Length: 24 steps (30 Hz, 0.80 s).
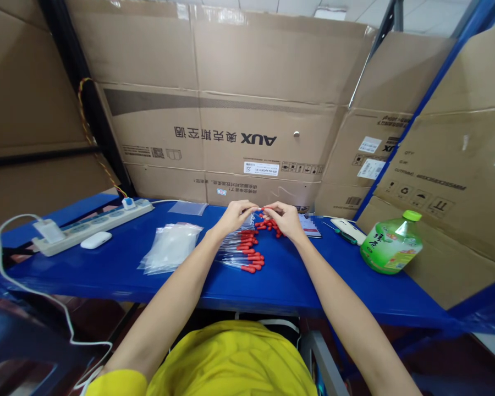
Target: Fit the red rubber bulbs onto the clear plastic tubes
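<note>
Above the blue table (289, 286), my two hands meet fingertip to fingertip. My right hand (286, 217) is closed in a pinch on a small red rubber bulb (263, 209). Facing it, my left hand (236, 215) is pinched too; its fingers hide what they hold. Several droppers (241, 258) with clear thin tubes and red bulbs lie in a row below my hands, bulbs toward the right. Loose red bulbs (277, 231) are heaped beneath my right hand. Under my left fingers, a clear bag (248, 221) is partly covered.
Clear zip bags (171, 248) are stacked left of the droppers, with a flat clear sheet (188, 208) behind. A power strip (94, 224) and white case (96, 240) lie left. A green bottle (391, 245) stands right. Cardboard (231, 71) walls the back.
</note>
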{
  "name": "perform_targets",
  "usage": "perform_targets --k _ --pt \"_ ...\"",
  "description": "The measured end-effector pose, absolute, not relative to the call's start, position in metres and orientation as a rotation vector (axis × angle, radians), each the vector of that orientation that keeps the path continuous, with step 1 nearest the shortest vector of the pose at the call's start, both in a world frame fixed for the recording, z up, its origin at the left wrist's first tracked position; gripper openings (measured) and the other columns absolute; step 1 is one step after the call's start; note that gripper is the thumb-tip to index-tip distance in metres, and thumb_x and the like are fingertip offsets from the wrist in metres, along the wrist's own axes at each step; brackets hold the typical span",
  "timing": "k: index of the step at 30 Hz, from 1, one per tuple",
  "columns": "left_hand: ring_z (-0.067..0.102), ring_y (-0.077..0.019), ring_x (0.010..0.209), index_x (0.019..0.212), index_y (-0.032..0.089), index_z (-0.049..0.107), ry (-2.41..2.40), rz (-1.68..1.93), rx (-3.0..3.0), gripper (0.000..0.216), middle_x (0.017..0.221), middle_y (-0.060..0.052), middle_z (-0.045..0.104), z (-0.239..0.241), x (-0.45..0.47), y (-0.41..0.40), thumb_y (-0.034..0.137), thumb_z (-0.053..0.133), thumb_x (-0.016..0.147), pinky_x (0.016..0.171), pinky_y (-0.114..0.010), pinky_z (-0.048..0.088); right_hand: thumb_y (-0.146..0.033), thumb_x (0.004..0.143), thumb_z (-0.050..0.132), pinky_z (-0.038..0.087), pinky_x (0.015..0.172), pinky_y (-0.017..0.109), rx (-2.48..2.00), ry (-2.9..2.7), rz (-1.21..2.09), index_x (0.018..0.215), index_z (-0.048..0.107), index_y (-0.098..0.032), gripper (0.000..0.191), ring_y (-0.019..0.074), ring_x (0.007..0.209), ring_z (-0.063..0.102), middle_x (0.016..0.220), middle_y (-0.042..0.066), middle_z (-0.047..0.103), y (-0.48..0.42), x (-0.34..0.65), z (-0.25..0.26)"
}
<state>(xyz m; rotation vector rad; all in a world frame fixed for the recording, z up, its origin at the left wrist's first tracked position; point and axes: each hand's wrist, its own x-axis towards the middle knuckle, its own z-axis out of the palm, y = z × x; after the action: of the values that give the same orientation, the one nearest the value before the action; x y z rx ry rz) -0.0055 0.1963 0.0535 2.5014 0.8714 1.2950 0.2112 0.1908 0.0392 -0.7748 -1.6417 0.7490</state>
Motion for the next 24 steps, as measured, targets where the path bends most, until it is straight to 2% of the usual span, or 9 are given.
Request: perform_targets --k 5,11,15,17,20,24 --pt "0.065 -0.0193 0.081 0.105 0.019 0.081 0.882 1.357 2.434 0.039 0.092 -0.009 0.076 0.055 -0.002 0.194 0.045 0.052 0.103 0.075 -0.03 0.044 -0.056 0.079 0.078 0.065 0.078 0.04 -0.764 -1.625 0.754 0.097 0.077 -0.02 0.04 0.0264 0.077 0.078 0.086 0.008 0.081 0.188 0.21 0.046" --pt "0.059 -0.0169 0.072 0.102 0.02 0.082 0.943 1.416 2.382 0.032 0.09 -0.008 0.076 0.058 -0.001 0.19 0.045 0.063 0.097 0.072 -0.029 0.043 -0.057 0.08 0.077 0.064 0.071 0.038 -0.779 -1.617 0.746 0.094 0.076 -0.019 0.04 0.0244 0.07 0.075 0.076 0.006 0.078 0.19 0.212 0.049" --pt "0.057 -0.0159 0.071 0.098 0.019 0.08 0.97 1.613 1.969 0.032 0.088 -0.006 0.075 0.057 0.002 0.195 0.048 0.072 0.089 0.068 -0.028 0.043 -0.056 0.077 0.08 0.063 0.074 0.037 -0.76 -1.524 0.748 0.091 0.075 -0.019 0.04 0.0232 0.073 0.075 0.081 0.006 0.078 0.191 0.213 0.05" --pt "0.057 -0.0132 0.068 0.104 0.018 0.077 0.839 1.669 1.598 0.038 0.09 -0.006 0.073 0.057 0.004 0.197 0.052 0.068 0.091 0.066 -0.026 0.044 -0.057 0.074 0.082 0.064 0.076 0.037 -0.755 -1.467 0.76 0.093 0.074 -0.019 0.043 0.0225 0.076 0.075 0.084 0.005 0.078 0.191 0.211 0.051" --pt "0.057 -0.0101 0.067 0.11 0.018 0.072 0.566 1.561 1.164 0.045 0.1 -0.008 0.071 0.06 0.009 0.196 0.058 0.056 0.098 0.067 -0.025 0.048 -0.058 0.071 0.083 0.064 0.077 0.037 -0.744 -1.412 0.776 0.092 0.073 -0.02 0.044 0.0215 0.075 0.075 0.084 0.004 0.078 0.189 0.206 0.051" --pt "0.053 -0.0101 0.065 0.1 0.02 0.064 0.437 1.509 1.001 0.049 0.105 -0.009 0.071 0.064 0.016 0.189 0.062 0.039 0.103 0.066 -0.026 0.048 -0.057 0.072 0.082 0.064 0.075 0.038 -0.746 -1.426 0.75 0.087 0.071 -0.021 0.041 0.0218 0.073 0.074 0.08 0.004 0.076 0.185 0.196 0.048"
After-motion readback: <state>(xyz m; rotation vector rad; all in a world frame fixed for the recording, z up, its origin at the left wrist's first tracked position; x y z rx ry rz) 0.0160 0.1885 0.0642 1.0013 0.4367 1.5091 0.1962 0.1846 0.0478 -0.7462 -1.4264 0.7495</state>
